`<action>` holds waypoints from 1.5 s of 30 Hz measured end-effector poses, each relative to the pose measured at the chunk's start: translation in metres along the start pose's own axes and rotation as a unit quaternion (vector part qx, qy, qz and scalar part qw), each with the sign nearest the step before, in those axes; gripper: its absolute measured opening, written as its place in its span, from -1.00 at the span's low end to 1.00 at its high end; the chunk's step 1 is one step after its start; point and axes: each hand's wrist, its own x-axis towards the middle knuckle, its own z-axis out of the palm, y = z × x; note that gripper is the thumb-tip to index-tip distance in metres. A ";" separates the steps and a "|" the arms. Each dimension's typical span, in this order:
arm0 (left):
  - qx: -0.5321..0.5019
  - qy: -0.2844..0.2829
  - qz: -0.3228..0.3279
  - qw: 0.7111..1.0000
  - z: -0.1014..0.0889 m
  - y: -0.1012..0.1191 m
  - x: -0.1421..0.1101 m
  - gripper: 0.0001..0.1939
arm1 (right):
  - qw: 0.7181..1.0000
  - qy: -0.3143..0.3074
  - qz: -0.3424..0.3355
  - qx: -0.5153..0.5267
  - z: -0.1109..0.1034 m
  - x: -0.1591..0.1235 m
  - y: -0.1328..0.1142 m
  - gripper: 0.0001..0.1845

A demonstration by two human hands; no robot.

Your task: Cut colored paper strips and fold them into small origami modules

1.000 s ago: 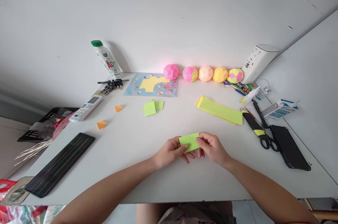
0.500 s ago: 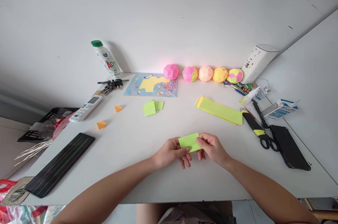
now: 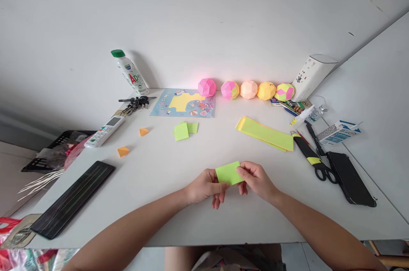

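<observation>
A small rectangle of lime-green paper [image 3: 228, 173] is held between my two hands above the front of the desk. My left hand [image 3: 209, 185] pinches its left side, thumb on the lower edge. With thumb and fingers, my right hand [image 3: 256, 179] grips the paper's right end. Beyond them lies a small pile of green paper squares [image 3: 182, 131]. To the right of that rests a stack of long green and yellow paper strips [image 3: 266, 134]. Two small folded orange paper pieces sit at the left, one orange piece [image 3: 143, 131] behind the other orange piece [image 3: 123, 151].
Several faceted paper balls [image 3: 249, 90] line the wall beside a blue card [image 3: 182, 109]. At left are a bottle [image 3: 131, 73], keys [image 3: 138, 102], a remote [image 3: 104, 132] and a dark long panel [image 3: 73, 198]. Scissors [image 3: 315, 162], a phone [image 3: 350, 179] and glue [image 3: 302, 116] lie right.
The fingers of my left hand have shifted slightly under the paper, and its thumb lies a little more along the lower edge. The paper stays in both hands, almost unmoved.
</observation>
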 end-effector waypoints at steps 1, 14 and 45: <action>-0.004 0.000 0.001 1.000 0.000 0.000 0.000 -0.72 | 1.000 -0.004 0.001 0.003 0.000 0.000 0.000 -0.68; -0.028 -0.026 -0.008 0.999 -0.003 -0.006 0.003 -0.70 | 1.000 -0.001 -0.005 0.014 -0.001 0.000 0.005 -0.63; 0.061 0.060 0.038 0.996 0.012 -0.005 0.000 -0.64 | 0.999 0.003 -0.003 -0.033 0.009 -0.004 -0.001 -0.53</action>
